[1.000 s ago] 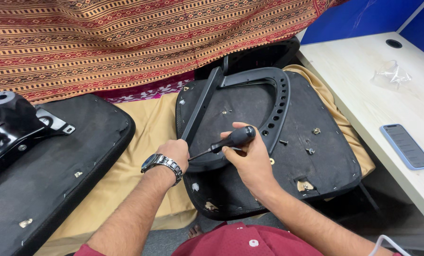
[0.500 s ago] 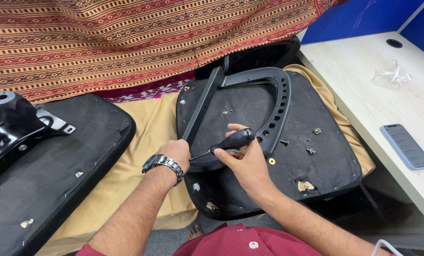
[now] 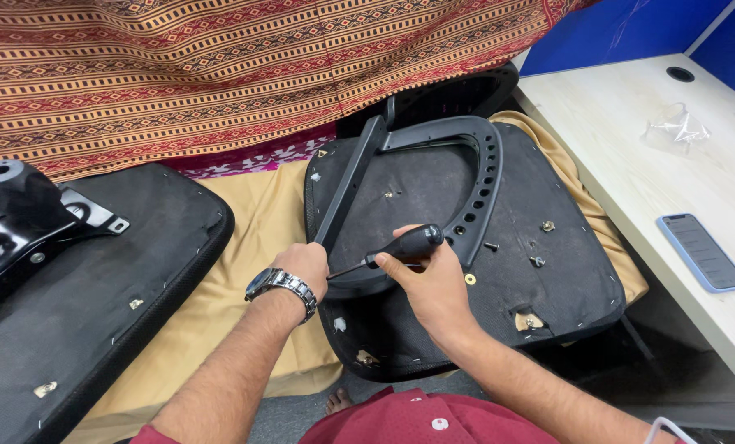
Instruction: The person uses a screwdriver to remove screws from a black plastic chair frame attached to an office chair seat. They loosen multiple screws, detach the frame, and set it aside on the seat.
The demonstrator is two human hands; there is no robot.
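Screwdriver (image 3: 400, 248), black handle w/ thin metal shaft, lies nearly level over the front part of an upturned black seat base (image 3: 548, 288), tip pointing toward the person's left. Right hand (image 3: 431, 284) is curled around the handle, thumb on top, fingers wrapped under it. Left hand (image 3: 306, 265) is closed into a loose fist right at the shaft's tip, resting on the lower edge of a black plastic armrest frame (image 3: 474, 189); can't tell what, if anything, the fist pinches. Silver wristwatch (image 3: 281, 284) sits on the left wrist.

Armrest frame is a curved loop w/ a row of holes along its right limb and a straight bar on its left, lying flat on the seat base. Seat base rests on tan cloth (image 3: 252, 247). A loose screw (image 3: 491, 245) lies just beside the frame's right limb, a small washer (image 3: 470, 279) near the right hand, plus metal nuts set in the base further right.

To the left, well apart, a second black seat pan (image 3: 129, 279) carries a metal tilt mechanism (image 3: 30, 205). Striped red-orange fabric (image 3: 219, 66) hangs behind. On the right, a light wood table (image 3: 630, 156) holds a phone (image 3: 701, 251) and a clear plastic bag (image 3: 676, 127). Person wears a maroon shirt (image 3: 400, 419).
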